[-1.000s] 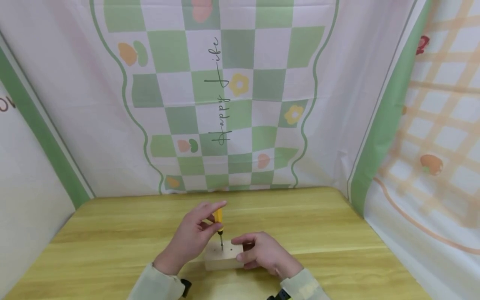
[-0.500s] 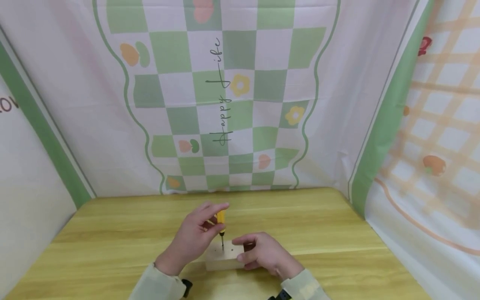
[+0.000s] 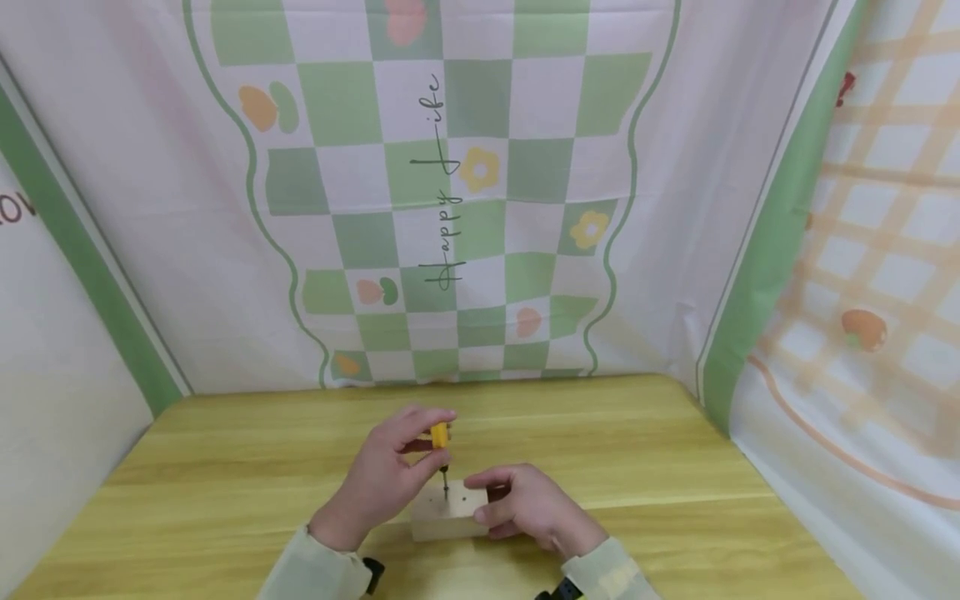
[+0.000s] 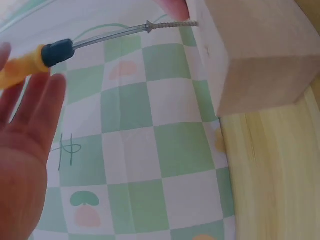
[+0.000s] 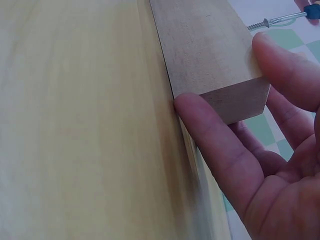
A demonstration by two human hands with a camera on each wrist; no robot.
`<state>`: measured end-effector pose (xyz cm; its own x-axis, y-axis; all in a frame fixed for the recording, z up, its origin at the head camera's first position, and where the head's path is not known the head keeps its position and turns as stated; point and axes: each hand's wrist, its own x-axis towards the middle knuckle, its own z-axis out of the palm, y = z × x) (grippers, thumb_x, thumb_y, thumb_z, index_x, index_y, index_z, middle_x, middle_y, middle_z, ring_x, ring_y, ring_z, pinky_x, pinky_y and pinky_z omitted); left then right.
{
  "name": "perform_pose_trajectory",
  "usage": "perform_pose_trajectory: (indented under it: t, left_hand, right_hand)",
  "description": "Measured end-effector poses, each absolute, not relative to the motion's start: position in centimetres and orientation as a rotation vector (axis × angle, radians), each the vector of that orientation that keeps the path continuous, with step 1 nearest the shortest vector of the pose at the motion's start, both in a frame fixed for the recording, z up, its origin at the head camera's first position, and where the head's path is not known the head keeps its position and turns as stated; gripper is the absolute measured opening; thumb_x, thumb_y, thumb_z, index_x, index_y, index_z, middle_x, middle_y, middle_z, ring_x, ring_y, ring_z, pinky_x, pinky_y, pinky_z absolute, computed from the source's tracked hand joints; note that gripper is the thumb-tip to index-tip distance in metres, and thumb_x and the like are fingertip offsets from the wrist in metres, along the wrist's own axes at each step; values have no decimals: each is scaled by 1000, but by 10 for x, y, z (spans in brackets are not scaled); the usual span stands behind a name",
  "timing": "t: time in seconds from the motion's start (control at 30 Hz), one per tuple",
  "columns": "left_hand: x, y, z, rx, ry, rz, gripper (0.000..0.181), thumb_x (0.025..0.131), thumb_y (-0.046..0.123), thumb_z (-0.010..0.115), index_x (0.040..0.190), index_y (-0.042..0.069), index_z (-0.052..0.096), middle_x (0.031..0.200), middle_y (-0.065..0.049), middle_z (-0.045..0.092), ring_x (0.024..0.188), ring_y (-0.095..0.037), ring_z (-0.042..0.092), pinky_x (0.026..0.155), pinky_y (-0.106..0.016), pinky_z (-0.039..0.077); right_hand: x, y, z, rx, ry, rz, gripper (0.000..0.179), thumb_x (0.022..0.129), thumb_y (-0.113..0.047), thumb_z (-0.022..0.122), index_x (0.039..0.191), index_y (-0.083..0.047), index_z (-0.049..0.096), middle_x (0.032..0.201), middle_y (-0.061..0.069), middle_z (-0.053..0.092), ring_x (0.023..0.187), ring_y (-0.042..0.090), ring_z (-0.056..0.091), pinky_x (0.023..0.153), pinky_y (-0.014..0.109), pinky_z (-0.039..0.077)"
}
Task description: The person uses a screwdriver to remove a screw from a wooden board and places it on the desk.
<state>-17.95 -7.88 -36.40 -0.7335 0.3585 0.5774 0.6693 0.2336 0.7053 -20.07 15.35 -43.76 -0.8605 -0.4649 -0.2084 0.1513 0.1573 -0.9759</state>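
Now your left hand point(image 3: 386, 475) holds the screwdriver point(image 3: 439, 434), right hand point(image 3: 531, 510) the block point(image 3: 444, 528); only wrist views, up top, show screw threads point(image 4: 172, 24).

Booth-like nook: printed cloths point(image 3: 540, 175), table point(image 3: 637, 450)

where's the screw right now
Low and near the middle of the head view, the screw sticks up from the top of the wooden block, at the tip of the yellow screwdriver, left of the right hand.
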Motion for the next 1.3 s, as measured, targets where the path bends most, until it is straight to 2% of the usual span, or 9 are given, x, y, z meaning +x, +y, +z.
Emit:
perform_pose_trajectory:
  t: [0.13,0.3,0.37,0.6,0.87,0.97,1.1,1.17,1.3]
  left_hand:
    - [-180,-79,-366,-1042,-2212,-1549,58,89,-16,63,134,19,63,121,1,64,100,-22,66,75,-34,60]
    - [-181,-78,-367,-1010,-2186,-1438,56,85,-8,73,134,17,64,105,3,64,85,-17,66,71,-29,59]
    - [-181,-78,-367,-1001,-2168,-1412,55,84,-8,74,133,15,65,102,2,62,85,-15,64,73,-29,59]
    - [-182,-78,-366,-1053,-2151,-1494,53,89,-16,63,132,14,64,116,-5,67,94,-23,68,76,-32,59]
    - [-181,-76,-365,-983,-2130,-1358,48,82,-3,78,127,11,68,98,2,64,84,-15,65,70,-27,59]
    - [-181,-76,-365,-1006,-2139,-1323,50,83,-6,77,129,11,67,109,1,66,94,-17,65,74,-27,59]
    - [-179,-78,-363,-1076,-2177,-1384,55,86,-16,67,132,13,65,124,1,65,105,-19,64,80,-31,58]
    - [-178,-78,-362,-1081,-2192,-1423,57,86,-17,66,133,15,65,123,2,66,103,-18,66,80,-30,58]
    - [-178,-77,-361,-1062,-2174,-1397,52,84,-11,73,131,12,67,110,1,68,91,-15,67,73,-28,59]
  right_hand:
    - [-201,153,-437,-291,1965,-1753,45,81,0,80,124,-3,68,114,15,61,91,28,64,74,46,60]
    - [-201,153,-439,-306,1968,-1755,45,82,1,79,125,-2,67,114,15,60,90,28,64,74,47,60]
    - [-201,153,-440,-308,1970,-1752,45,82,1,79,125,-3,67,113,15,61,90,28,64,74,47,60]
    - [-202,153,-438,-297,1971,-1752,45,81,1,79,125,-3,67,114,15,60,91,28,64,75,47,59]
    - [-203,154,-436,-301,1960,-1761,43,81,-1,80,123,-5,69,116,16,59,91,30,64,75,46,60]
    - [-203,153,-436,-301,1964,-1758,42,81,-1,80,122,-5,70,116,16,59,91,29,64,75,46,60]
    - [-202,152,-435,-302,1959,-1759,43,82,-1,80,123,-4,69,116,15,59,91,28,64,75,46,60]
    - [-202,152,-435,-307,1956,-1760,44,82,0,80,124,-3,68,117,15,59,92,28,64,75,46,59]
    - [-201,153,-436,-312,1959,-1761,45,82,0,80,124,-3,68,118,15,60,91,28,64,75,46,59]
